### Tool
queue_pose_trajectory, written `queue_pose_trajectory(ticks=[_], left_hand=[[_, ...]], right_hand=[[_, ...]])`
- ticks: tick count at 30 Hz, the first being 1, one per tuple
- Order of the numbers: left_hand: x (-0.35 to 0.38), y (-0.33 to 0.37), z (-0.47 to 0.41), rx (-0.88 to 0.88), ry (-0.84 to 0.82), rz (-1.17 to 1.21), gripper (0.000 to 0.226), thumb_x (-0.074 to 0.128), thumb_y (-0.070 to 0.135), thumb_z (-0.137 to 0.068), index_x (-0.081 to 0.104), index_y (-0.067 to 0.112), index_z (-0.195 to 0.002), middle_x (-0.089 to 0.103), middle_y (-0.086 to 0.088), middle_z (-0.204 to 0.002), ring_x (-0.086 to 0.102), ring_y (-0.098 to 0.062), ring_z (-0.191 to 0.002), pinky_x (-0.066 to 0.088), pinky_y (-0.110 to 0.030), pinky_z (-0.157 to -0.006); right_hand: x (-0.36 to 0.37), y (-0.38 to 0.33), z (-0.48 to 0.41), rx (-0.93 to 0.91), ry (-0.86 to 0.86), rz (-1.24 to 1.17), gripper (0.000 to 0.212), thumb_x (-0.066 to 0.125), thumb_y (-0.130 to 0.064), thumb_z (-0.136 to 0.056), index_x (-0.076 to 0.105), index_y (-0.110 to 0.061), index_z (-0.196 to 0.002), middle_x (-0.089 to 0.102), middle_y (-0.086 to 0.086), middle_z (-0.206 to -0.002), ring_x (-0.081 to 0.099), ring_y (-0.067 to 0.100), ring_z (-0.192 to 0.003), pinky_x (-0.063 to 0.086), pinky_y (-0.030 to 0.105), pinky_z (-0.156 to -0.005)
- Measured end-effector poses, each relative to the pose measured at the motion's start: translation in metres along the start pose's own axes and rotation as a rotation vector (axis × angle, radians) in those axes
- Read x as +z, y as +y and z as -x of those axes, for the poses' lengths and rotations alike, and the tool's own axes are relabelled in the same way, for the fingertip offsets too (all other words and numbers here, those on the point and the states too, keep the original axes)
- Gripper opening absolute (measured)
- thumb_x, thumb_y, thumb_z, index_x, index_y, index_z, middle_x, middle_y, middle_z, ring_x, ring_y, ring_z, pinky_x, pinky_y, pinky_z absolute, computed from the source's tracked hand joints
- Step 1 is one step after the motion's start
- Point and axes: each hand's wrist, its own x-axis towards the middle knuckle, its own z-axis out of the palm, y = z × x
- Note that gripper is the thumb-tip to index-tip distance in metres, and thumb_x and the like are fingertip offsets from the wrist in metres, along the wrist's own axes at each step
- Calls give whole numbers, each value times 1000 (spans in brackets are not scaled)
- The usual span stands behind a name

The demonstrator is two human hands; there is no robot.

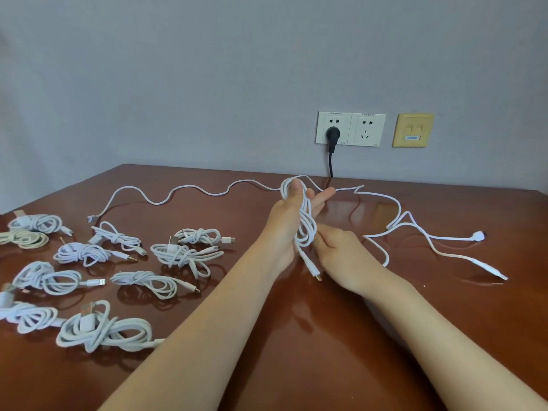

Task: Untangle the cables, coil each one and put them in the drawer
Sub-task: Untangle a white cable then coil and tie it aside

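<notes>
Coiling step, approx halfway. My L hand (289, 215) has the white cable (306, 231) looped round it, thumb clamping. R hand (341, 252) pinches the coil's bottom, mid-worktop (311, 336). Its loose tail runs to 10 o'clock. Next, I reckon: wind in the tail, tie off, park w/ bundles (184, 256) at 8 o'clock.

Ten coiled bundles (184, 256) lie here — nine white, one cream — one half-wound cable (307, 229), one left hand (287, 221), one right hand (341, 250), two wall sockets (367, 129).
</notes>
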Motion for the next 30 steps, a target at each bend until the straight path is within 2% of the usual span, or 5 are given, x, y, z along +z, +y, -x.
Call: queue_pose_trajectory(ticks=[4,7,11,17,30], left_hand=[[-1,-1,-1,41,-22,-17,38,27,41,-100,44,18,-76,68,-2,-109,61,-4,-84,40,-10,-61],[0,2,-3,72,32,18,42,25,41,-100,41,16,-71,74,1,-84,66,-6,-67,50,-15,-63],[-1,8,-2,75,132,85,38,31,43,-99,43,17,-73,40,10,-39,33,-5,-28,30,-12,-32],[-14,20,-5,100,175,40,37,30,42,-100,40,18,-74,29,11,-39,22,-3,-27,22,-10,-31],[-7,0,5,-77,-49,-614,35,42,38,-98,60,12,-82,65,-5,-65,65,-17,-53,59,-30,-58]], right_hand=[[-7,-7,5,-13,-134,164,13,37,-18,-95,49,-24,-94,64,12,-106,56,35,-97,44,37,-80],[-1,-12,8,-33,-261,333,6,42,-12,-90,41,-18,-92,60,14,-106,54,36,-100,34,29,-70],[-3,-14,6,-30,-283,372,10,41,-11,-89,41,-19,-82,59,13,-97,53,35,-92,31,29,-68],[-27,-5,4,7,-158,245,34,50,-41,-92,60,-21,-66,46,-5,-51,43,6,-53,31,24,-54],[-33,-1,-1,-142,96,7,26,72,-18,-76,57,-37,-64,63,-3,-73,53,15,-69,44,35,-71]])
